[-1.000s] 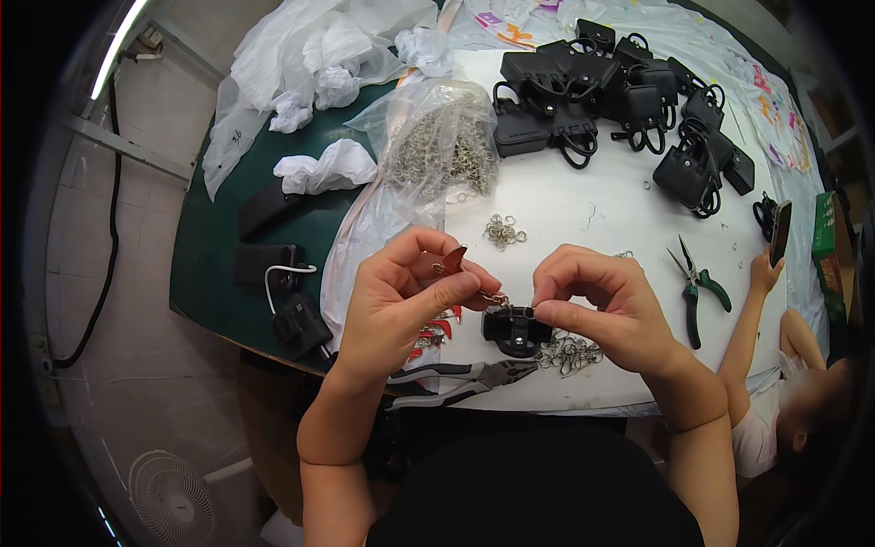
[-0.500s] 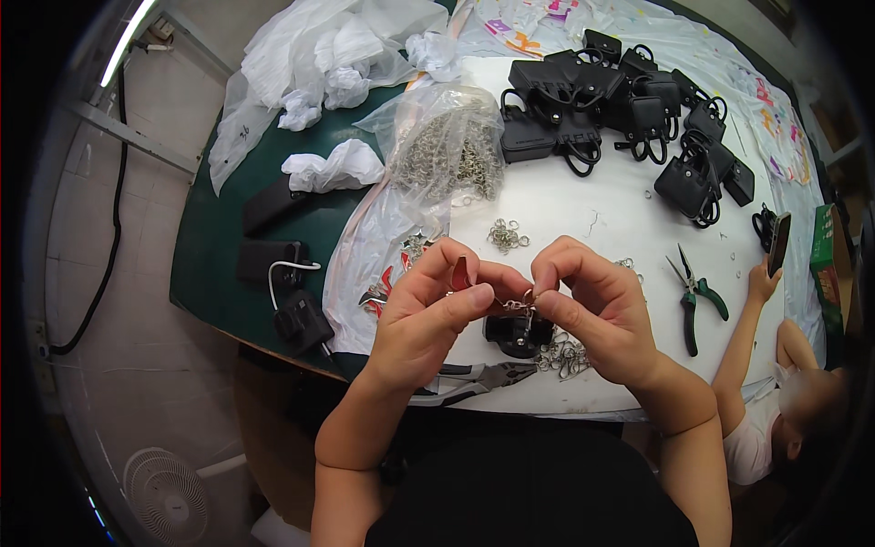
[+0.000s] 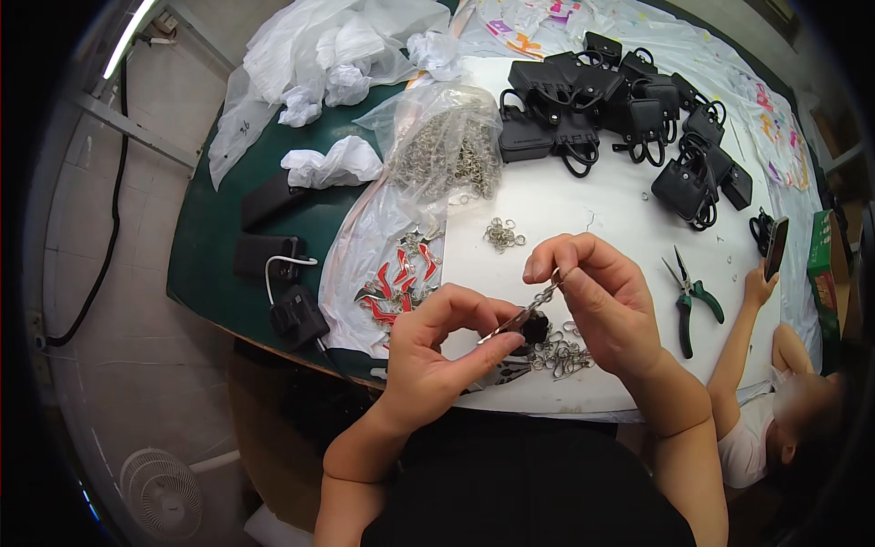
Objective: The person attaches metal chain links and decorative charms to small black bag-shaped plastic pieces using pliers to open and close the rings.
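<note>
A short metal key chain (image 3: 547, 294) is stretched between my two hands. My right hand (image 3: 609, 305) pinches the ring at its upper end between thumb and fingers. Lower down, my left hand (image 3: 436, 365) grips the flat charm at the other end, seen nearly edge-on. Below the hands lie a small pile of metal clasps and chains (image 3: 562, 357), a dark object and a pair of pliers, both partly hidden by my left hand. Several red-and-silver charms (image 3: 394, 287) rest on plastic sheeting to the left. A little heap of rings (image 3: 502, 235) sits beyond my hands.
Green-handled needle-nose pliers (image 3: 685, 301) lie at the right. Farther back are a clear bag of metal rings (image 3: 447, 150) and several black corded cases (image 3: 583, 87). Black devices (image 3: 299, 317) and crumpled white plastic (image 3: 335, 164) occupy the left. Another person's hand (image 3: 758, 287) holds a phone (image 3: 777, 246).
My left hand has moved lower and nearer to me, turning the charm edge-on. My right hand has lifted the ring slightly, so the chain now slants. The red charms are more exposed.
</note>
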### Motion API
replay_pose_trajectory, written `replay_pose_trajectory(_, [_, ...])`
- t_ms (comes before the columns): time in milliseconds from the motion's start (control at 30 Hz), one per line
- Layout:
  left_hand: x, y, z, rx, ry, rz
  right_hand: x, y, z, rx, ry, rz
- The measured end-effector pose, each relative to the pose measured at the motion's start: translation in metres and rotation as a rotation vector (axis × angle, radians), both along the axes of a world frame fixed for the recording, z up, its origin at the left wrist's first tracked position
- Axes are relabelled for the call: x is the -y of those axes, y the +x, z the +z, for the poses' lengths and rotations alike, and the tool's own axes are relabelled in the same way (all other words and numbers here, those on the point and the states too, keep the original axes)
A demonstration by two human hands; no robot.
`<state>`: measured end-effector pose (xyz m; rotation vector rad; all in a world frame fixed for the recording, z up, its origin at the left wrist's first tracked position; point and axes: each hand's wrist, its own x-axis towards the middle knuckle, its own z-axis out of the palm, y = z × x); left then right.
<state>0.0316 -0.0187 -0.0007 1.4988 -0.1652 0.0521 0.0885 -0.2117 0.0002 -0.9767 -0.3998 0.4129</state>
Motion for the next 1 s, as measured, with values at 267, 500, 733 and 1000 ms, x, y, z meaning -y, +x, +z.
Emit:
replay_pose_trajectory(267, [0.009, -0.026, -0.024, 0.108, 0.573, -0.026, 0.017, 0.026, -0.011, 0.072, -0.393, 0.262])
replay_pose_trajectory(500, [-0.01, -0.009, -0.005, 0.323, 0.304, -0.061, 0.021, 0.04, 0.012, 0.395, -0.405, 0.409])
replay_pose_trajectory(733, [0.005, 0.007, -0.007, 0.405, 0.311, 0.352, 0.022, 0.019, 0.037, 0.406, -0.55, 0.381])
replay_pose_trajectory(1000, [0.018, 0.006, -0.002, 0.207, -0.099, 0.224, 0.02, 0.013, 0.028, 0.524, -0.502, 0.024])
